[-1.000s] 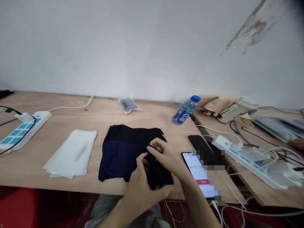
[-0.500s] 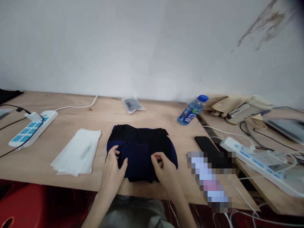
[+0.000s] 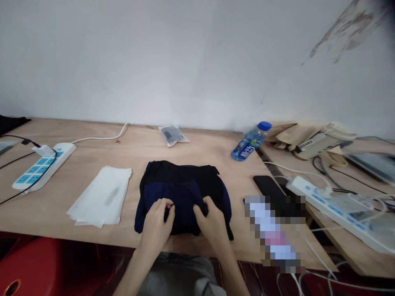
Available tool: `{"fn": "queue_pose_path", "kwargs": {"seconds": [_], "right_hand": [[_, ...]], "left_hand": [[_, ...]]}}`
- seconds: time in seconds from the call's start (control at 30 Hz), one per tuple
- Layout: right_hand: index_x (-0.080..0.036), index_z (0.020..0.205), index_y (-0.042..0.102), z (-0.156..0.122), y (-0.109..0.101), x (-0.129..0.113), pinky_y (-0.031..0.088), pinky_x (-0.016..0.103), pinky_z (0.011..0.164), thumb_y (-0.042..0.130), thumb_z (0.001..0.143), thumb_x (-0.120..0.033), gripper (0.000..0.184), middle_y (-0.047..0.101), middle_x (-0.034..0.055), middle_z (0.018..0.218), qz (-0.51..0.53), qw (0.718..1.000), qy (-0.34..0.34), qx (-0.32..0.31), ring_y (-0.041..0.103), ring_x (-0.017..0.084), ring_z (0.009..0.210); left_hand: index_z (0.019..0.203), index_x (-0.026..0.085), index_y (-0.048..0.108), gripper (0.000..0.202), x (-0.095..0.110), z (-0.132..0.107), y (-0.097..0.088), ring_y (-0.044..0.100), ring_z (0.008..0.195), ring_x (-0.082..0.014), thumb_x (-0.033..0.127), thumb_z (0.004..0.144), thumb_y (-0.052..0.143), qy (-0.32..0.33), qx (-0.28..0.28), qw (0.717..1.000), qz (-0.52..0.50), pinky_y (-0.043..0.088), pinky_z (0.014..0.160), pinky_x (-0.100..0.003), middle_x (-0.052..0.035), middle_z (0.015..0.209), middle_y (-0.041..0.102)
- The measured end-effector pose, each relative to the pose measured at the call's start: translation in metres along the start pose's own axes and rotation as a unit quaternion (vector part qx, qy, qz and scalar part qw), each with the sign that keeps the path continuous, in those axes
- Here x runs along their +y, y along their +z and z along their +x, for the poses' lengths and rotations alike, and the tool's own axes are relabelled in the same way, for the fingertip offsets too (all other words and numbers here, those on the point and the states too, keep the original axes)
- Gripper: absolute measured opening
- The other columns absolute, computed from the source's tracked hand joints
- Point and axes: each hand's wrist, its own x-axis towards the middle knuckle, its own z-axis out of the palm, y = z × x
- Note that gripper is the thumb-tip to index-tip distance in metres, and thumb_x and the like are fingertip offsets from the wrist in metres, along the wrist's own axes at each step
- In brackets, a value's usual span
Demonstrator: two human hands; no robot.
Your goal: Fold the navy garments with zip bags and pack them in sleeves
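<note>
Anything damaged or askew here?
Wall patch, upper right: streaky brown, likely damaged paint on an otherwise pale surface. Flat white stack, left of the dark cloth: layers uneven, edges fanned out. No spill visible.

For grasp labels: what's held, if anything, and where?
Left hand and right hand touch the dark cloth at its navy panel; whether they pinch it cannot be told.

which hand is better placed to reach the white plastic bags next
Probably the left hand: the white plastic bags lie on its side of the navy-and-black cloth, and the right hand is farther from them.
</note>
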Motion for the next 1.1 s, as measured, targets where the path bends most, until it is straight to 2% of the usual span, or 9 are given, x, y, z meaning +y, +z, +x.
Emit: {"fn": "queue_pose_path", "kwargs": {"seconds": [0.17,0.27,0.33,0.47,0.6,0.77,0.87,0.97,1.1], "right_hand": [[-0.022,0.09,0.055,0.002,-0.035,-0.004,0.04,0.033,0.062,0.05,0.085,-0.042,0.02,0.065,0.0066,0.08,-0.072,0.986,0.045,0.144,0.06,0.025,0.072],[-0.021,0.099,0.058,-0.005,-0.03,-0.014,0.045,0.036,0.068,0.049,0.089,-0.041,0.023,0.066,0.0105,0.089,-0.086,0.979,0.014,0.186,0.062,0.027,0.081],[-0.021,0.104,0.059,-0.015,-0.013,-0.025,0.048,0.037,0.075,0.047,0.092,-0.033,0.021,0.067,0.0117,0.095,-0.076,0.983,-0.067,0.155,0.063,0.027,0.088],[-0.02,0.115,0.059,-0.042,0.021,-0.043,0.049,0.045,0.092,0.046,0.09,-0.016,0.029,0.067,0.0118,0.115,-0.073,0.968,-0.238,-0.033,0.062,0.027,0.106],[-0.021,0.114,0.06,-0.063,0.021,-0.044,0.041,0.05,0.108,0.049,0.089,-0.015,0.028,0.061,0.0101,0.13,-0.05,0.947,-0.297,-0.112,0.054,0.027,0.123],[-0.023,0.105,0.06,-0.062,0.001,-0.033,0.054,0.042,0.088,0.046,0.094,-0.023,0.018,0.066,0.0103,0.11,0.007,0.985,-0.172,-0.009,0.063,0.025,0.103],[-0.02,0.113,0.057,-0.05,0.008,-0.024,0.053,0.047,0.084,0.049,0.093,-0.037,0.027,0.064,0.0145,0.106,-0.038,0.994,-0.091,0.045,0.063,0.031,0.097],[-0.015,0.121,0.054,-0.037,0.023,-0.017,0.052,0.05,0.081,0.048,0.093,-0.045,0.041,0.063,0.0193,0.107,-0.066,0.995,-0.062,0.043,0.064,0.034,0.096],[-0.014,0.122,0.051,-0.02,0.028,-0.009,0.053,0.043,0.077,0.046,0.091,-0.039,0.04,0.066,0.0183,0.107,-0.032,0.999,-0.02,-0.039,0.067,0.033,0.096]], "left_hand": [[0.087,0.022,0.062,0.022,-0.002,-0.001,-0.009,0.06,0.071,-0.0176,0.03,0.095,0.043,-0.027,0.033,0.999,-0.015,0.046,0.067,-0.03,-0.0027,0.079,0.064],[0.087,0.021,0.063,0.026,-0.009,-0.003,-0.017,0.059,0.067,-0.0173,0.034,0.096,0.042,-0.057,0.045,0.997,-0.028,0.044,0.063,-0.029,-0.0024,0.079,0.065],[0.087,0.021,0.063,0.028,-0.012,-0.004,-0.023,0.058,0.066,-0.0169,0.036,0.096,0.041,-0.074,0.052,0.995,-0.034,0.044,0.063,-0.029,-0.0018,0.077,0.064],[0.094,0.021,0.064,0.028,-0.01,-0.001,-0.028,0.06,0.071,-0.0172,0.039,0.097,0.042,-0.072,0.054,0.995,-0.042,0.046,0.067,-0.029,-0.0022,0.082,0.065],[0.1,0.022,0.063,0.023,-0.014,0.008,-0.019,0.059,0.083,-0.0188,0.037,0.095,0.047,0.001,0.03,1.0,-0.009,0.047,0.079,-0.032,-0.0029,0.086,0.062],[0.103,0.021,0.063,0.021,-0.022,0.013,-0.001,0.056,0.078,-0.0206,0.031,0.095,0.047,0.051,-0.034,0.995,0.082,0.045,0.076,-0.034,-0.0027,0.08,0.058],[0.106,0.022,0.063,0.023,-0.023,0.009,0.0,0.057,0.081,-0.0217,0.028,0.095,0.044,0.05,-0.043,0.993,0.103,0.045,0.076,-0.035,-0.0042,0.085,0.061],[0.106,0.023,0.063,0.025,-0.031,0.003,-0.011,0.059,0.08,-0.0212,0.03,0.096,0.042,0.014,-0.004,0.996,0.089,0.046,0.076,-0.034,-0.0036,0.083,0.061],[0.105,0.021,0.063,0.026,-0.058,-0.005,-0.037,0.06,0.079,-0.022,0.034,0.094,0.043,-0.079,0.102,0.985,0.116,0.047,0.076,-0.034,-0.0041,0.081,0.062]]}}
